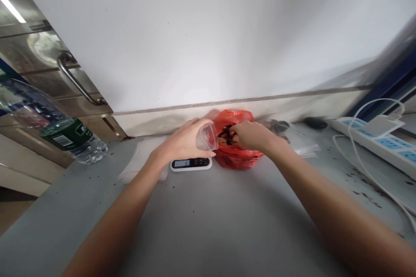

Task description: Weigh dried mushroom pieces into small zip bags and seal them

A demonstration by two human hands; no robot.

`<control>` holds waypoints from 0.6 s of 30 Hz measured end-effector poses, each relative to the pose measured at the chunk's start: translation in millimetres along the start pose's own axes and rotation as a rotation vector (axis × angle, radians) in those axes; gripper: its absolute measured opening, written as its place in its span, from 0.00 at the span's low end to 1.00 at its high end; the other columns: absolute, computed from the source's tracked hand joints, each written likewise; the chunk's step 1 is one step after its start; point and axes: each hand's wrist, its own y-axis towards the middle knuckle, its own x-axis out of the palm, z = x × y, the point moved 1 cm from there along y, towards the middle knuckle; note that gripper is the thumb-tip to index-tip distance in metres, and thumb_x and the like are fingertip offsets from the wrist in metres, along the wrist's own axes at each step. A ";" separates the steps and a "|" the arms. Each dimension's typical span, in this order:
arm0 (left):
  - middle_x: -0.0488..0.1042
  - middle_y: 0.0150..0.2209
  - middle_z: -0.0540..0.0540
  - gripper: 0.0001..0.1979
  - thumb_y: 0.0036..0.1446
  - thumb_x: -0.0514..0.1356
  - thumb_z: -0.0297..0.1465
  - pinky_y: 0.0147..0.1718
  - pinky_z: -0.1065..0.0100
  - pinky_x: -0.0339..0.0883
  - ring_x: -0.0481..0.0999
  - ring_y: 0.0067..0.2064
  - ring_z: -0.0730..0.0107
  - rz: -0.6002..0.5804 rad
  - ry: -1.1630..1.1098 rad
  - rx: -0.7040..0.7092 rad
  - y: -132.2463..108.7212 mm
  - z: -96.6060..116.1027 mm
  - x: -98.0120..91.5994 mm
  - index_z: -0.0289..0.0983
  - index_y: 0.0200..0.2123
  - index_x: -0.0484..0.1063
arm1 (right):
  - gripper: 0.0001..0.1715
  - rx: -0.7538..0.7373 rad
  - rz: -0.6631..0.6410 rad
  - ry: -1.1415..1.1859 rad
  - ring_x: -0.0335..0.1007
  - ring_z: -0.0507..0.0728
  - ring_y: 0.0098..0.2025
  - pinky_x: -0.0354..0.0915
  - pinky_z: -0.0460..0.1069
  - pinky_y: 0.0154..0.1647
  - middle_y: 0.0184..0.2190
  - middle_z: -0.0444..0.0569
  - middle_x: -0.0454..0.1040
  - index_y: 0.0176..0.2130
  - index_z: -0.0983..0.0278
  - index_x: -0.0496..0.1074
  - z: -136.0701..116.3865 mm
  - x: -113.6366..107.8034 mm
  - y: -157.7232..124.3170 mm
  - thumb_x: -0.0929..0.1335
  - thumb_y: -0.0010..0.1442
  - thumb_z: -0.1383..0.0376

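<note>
My left hand [186, 139] is wrapped round a clear plastic cup [208, 136], tilted with its mouth toward the red plastic bag [238, 161]. Below that hand lies a small digital scale [191, 164] with a lit display. The bag stands open and holds dark and brown pieces [225, 138], too small to name. My right hand [248, 135] reaches into the bag's mouth with its fingers bent together among the pieces; whatever they grip is hidden.
Clear plastic bags [139, 160] lie left of the scale, with more plastic bags [303, 142] to the right. A large water bottle [69, 134] stands at left. A power strip [386, 140] with a white cable [360, 166] lies at right. The white wall [195, 43] rises behind.
</note>
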 end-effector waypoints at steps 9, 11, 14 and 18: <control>0.63 0.71 0.39 0.43 0.51 0.69 0.47 0.64 0.48 0.64 0.65 0.69 0.45 0.022 -0.034 0.000 3.2 -0.8 3.7 0.44 0.68 0.62 | 0.14 -0.089 0.002 0.077 0.58 0.52 0.19 0.52 0.50 0.21 0.19 0.46 0.69 0.22 0.58 0.67 15.8 2.9 3.5 0.72 0.53 0.69; 0.63 0.71 0.38 0.43 0.51 0.69 0.46 0.65 0.49 0.62 0.65 0.69 0.45 0.021 -0.038 0.001 2.6 -0.6 3.4 0.42 0.68 0.62 | 0.15 -0.092 0.002 0.081 0.57 0.52 0.19 0.52 0.50 0.22 0.18 0.46 0.68 0.21 0.58 0.66 14.3 3.6 3.2 0.71 0.54 0.70; 0.64 0.70 0.37 0.43 0.51 0.69 0.45 0.66 0.49 0.61 0.67 0.68 0.46 0.026 -0.032 0.002 1.5 0.1 2.5 0.41 0.68 0.62 | 0.21 -0.117 -0.031 0.105 0.56 0.52 0.20 0.53 0.51 0.25 0.16 0.44 0.62 0.16 0.59 0.60 8.8 -1.7 1.8 0.70 0.54 0.71; 0.65 0.69 0.39 0.42 0.52 0.69 0.46 0.64 0.51 0.64 0.68 0.67 0.46 0.010 -0.027 -0.009 0.9 0.7 2.0 0.42 0.67 0.62 | 0.17 -0.159 -0.087 0.154 0.61 0.55 0.23 0.57 0.52 0.28 0.19 0.44 0.68 0.18 0.58 0.67 6.1 -20.8 -3.6 0.69 0.55 0.68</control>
